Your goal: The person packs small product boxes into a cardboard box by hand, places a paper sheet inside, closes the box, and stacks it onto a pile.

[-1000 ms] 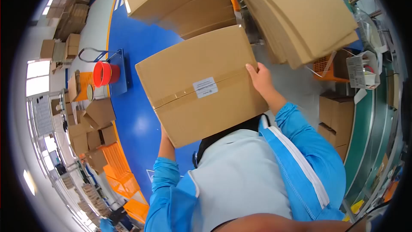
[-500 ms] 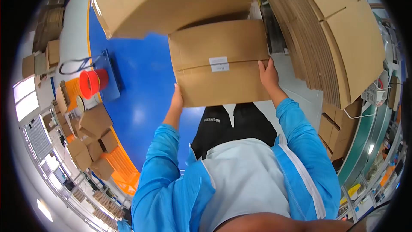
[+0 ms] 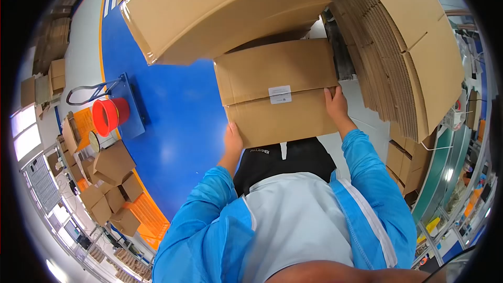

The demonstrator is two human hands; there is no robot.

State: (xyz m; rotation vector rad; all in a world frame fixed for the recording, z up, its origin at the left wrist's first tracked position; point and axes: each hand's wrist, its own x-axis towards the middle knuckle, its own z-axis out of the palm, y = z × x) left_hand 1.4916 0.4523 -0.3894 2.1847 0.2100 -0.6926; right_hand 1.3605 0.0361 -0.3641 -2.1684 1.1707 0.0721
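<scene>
A closed cardboard box (image 3: 277,120) is held out in front of my body, with a white label (image 3: 280,94) across its middle seam. My left hand (image 3: 232,139) grips its near left edge, thumb up along the side. On the opposite side my right hand (image 3: 336,106) grips the right edge, with fingers partly hidden underneath. Directly beyond it stands a larger cardboard carton (image 3: 225,10), its near side overhanging the far edge of the box I hold.
Flat folded cardboard sheets (image 3: 374,47) stand stacked at the right, beside a green conveyor (image 3: 440,178). Leftward, a red bucket (image 3: 111,115) sits on a blue flat trolley (image 3: 131,106). Loose open boxes (image 3: 112,162) and an orange crate (image 3: 149,212) line the blue floor (image 3: 167,110).
The held box has shifted slightly right and nearer my body in view, tilting a little. Both hands keep their grip. The large carton fills more of the view.
</scene>
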